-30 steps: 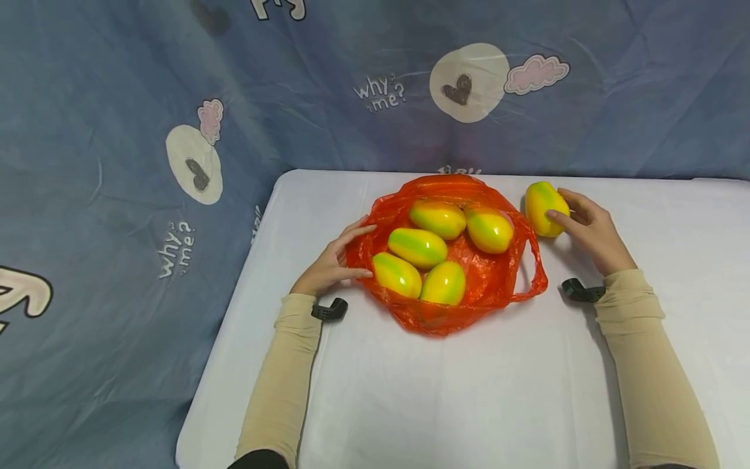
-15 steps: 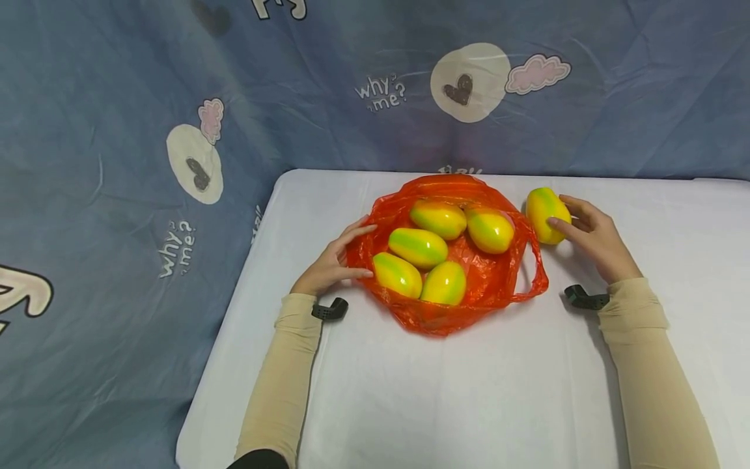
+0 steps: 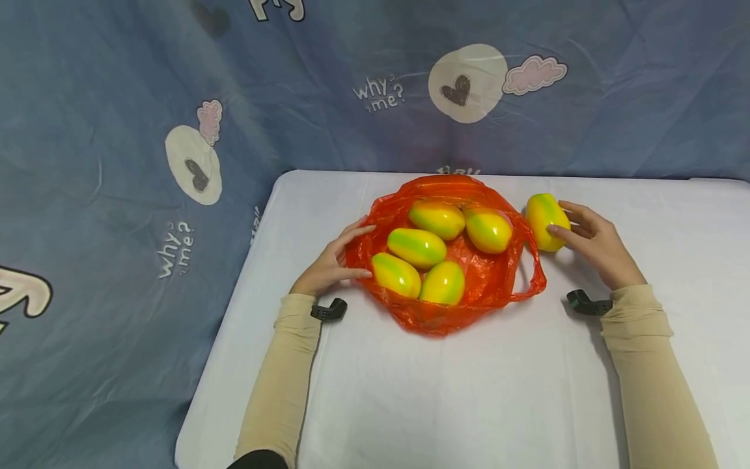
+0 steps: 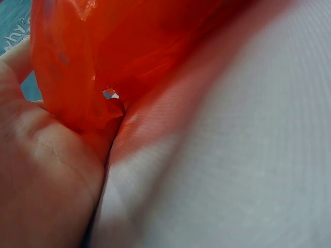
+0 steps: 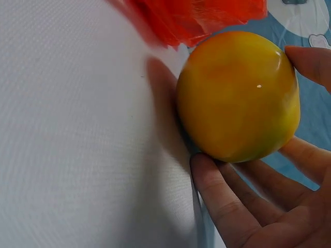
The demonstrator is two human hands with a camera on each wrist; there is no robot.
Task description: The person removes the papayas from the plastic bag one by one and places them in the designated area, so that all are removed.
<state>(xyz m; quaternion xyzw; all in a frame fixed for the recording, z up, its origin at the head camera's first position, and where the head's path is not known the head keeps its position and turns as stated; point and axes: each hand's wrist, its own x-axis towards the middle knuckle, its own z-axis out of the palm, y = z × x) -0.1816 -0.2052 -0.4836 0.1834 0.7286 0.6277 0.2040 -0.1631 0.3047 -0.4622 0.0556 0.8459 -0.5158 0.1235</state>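
Observation:
My right hand (image 3: pixel 594 242) holds a glossy yellow-green mango (image 3: pixel 547 221), thumb on one side and fingers on the other, just right of the red plastic bag (image 3: pixel 433 319). In the right wrist view the same mango (image 5: pixel 238 98) sits between thumb and fingertips, close by the white table surface. Several similar mangoes, one of them a mango with a green stripe (image 3: pixel 417 247), lie inside the wide-mouthed bag. At the bag's left side rests my left hand (image 3: pixel 333 262), fingers and thumb spread along its edge. The left wrist view shows the palm (image 4: pixel 46 165) against the red plastic.
A white cloth covers the table (image 3: pixel 457 404). Behind it and along its left side hangs a blue printed curtain (image 3: pixel 328 52). One bag handle (image 3: pixel 538 277) loops out to the right, near the right hand.
My right hand has slid slightly toward me with the mango, staying beside the bag. The left hand and the bag hold their place.

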